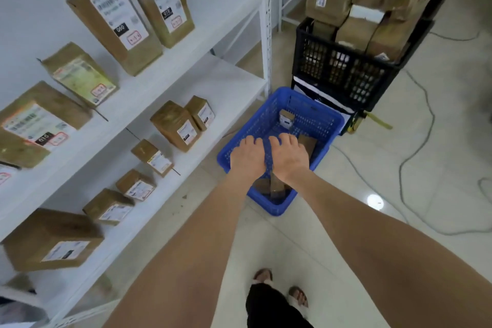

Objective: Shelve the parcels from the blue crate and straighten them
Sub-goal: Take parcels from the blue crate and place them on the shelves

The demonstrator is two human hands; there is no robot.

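Note:
The blue crate (314, 125) stands on the floor by the shelf's right end. Both my hands reach down into it side by side, my left hand (247, 157) next to my right hand (288, 157). Their fingers bend downward and the tips are hidden, so I cannot tell whether they hold anything. A brown parcel (275, 186) shows in the crate below my wrists. Another brown parcel (307, 142) lies just right of my right hand, and a small parcel (286, 117) stands at the crate's far side. Several labelled parcels (175, 125) stand on the white shelves (234, 82) at left.
A black crate (343, 69) piled with brown boxes (354, 8) stands behind the blue one. Cables (415, 152) trail over the tiled floor at right. My sandalled feet (279, 287) are at the bottom. The shelf's upright post (266, 21) rises just left of the crates.

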